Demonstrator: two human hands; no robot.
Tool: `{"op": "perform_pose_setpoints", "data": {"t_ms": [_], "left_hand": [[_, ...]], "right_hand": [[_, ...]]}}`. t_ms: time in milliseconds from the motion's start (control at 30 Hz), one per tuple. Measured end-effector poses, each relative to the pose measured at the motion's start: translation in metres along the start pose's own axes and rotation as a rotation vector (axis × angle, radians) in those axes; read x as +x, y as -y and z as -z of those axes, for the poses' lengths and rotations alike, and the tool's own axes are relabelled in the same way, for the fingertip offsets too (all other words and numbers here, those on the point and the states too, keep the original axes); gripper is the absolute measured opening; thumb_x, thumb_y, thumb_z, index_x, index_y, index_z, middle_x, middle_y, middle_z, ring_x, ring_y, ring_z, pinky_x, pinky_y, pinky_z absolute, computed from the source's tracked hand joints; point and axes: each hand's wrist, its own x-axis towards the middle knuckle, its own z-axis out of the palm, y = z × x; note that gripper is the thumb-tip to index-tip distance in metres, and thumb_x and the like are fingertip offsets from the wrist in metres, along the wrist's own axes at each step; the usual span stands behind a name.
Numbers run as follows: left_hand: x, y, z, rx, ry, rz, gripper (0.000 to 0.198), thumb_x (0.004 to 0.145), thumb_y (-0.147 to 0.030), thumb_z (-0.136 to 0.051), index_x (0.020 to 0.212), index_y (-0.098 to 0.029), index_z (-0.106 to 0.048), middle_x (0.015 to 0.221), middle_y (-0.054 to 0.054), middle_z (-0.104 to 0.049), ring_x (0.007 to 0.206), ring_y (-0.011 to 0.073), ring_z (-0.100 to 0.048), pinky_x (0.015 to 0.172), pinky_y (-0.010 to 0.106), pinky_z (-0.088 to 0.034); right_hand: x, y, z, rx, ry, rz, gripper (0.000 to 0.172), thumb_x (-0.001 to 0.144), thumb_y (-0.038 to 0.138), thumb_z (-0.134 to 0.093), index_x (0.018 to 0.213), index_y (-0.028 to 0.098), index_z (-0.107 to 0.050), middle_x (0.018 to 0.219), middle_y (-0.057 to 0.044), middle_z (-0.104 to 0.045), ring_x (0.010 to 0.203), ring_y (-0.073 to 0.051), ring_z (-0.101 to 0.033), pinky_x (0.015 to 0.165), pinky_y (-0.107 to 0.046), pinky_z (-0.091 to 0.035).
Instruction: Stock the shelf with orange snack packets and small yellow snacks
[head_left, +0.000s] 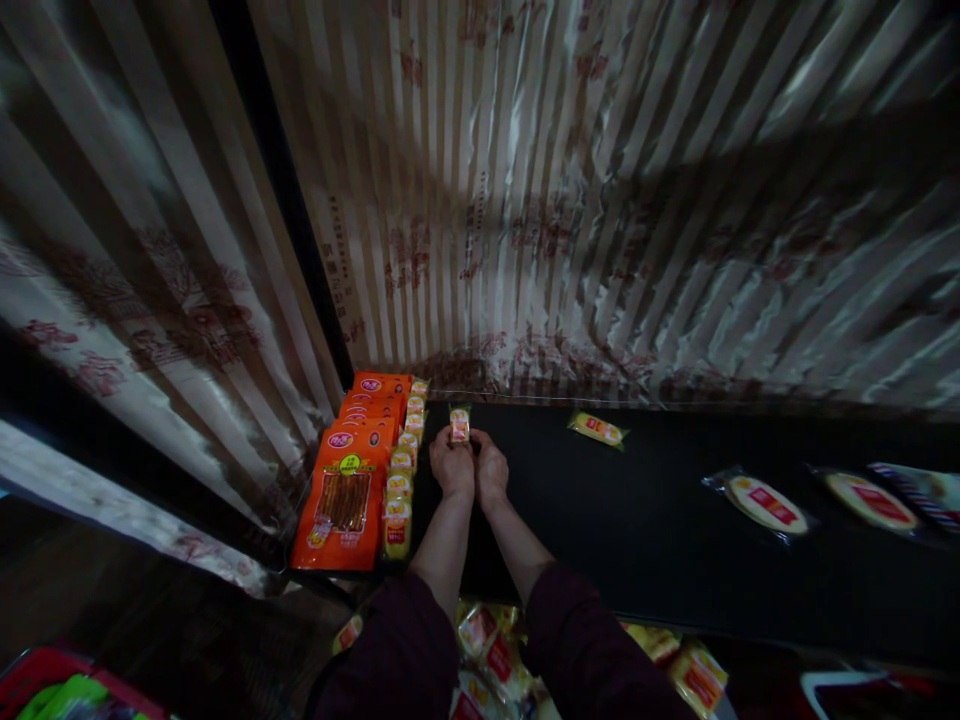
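Over the black shelf, my left hand [453, 466] is closed around the lower end of a small snack packet [460, 424], clear and yellow with a red-and-white label. The packet stands upright above my fingers. My right hand [491, 468] is beside the left, its curled fingers at the packet's lower right edge. Just left of my hands runs a row of matching yellow packets [397, 487], stood one behind another. Beyond that row, orange snack bags [345, 490] with brown sticks showing through a window stand in a file. The undersides of my fingers are hidden.
On the black shelf [570, 510], a yellow packet [598, 429] lies toward the back. Wrapped round flat breads [769, 503] lie at right. Below the front edge are more packets [491, 650]. Striped, crinkled sheeting [525, 200] hangs behind; a dark post [289, 190] rises at left.
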Motion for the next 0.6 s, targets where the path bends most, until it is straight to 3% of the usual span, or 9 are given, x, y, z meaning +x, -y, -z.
{"op": "perform_pose_setpoints", "data": {"t_ms": [333,600], "left_hand": [[0.032,-0.018,-0.013,0.118,0.006,-0.044,0.024,0.071,-0.013,-0.053,0.087,-0.021,-0.069,0.090,0.010,-0.071,0.099,0.0247,-0.062,0.086,0.032,-0.044],[0.049,-0.018,-0.021,0.073,-0.008,-0.025,0.029,0.071,-0.011,-0.052,0.094,-0.018,-0.068,0.102,0.015,-0.070,0.107,0.0259,-0.060,0.091,0.032,-0.041]], "right_hand": [[0.036,0.008,-0.014,0.037,0.020,0.001,0.025,0.078,0.024,-0.052,0.100,0.025,-0.064,0.087,-0.002,-0.071,0.075,-0.016,-0.063,0.067,-0.025,-0.045],[0.056,0.006,-0.031,0.029,-0.003,0.046,0.023,0.077,0.025,-0.055,0.098,0.028,-0.065,0.084,-0.001,-0.071,0.074,-0.017,-0.064,0.063,-0.025,-0.044]]}}
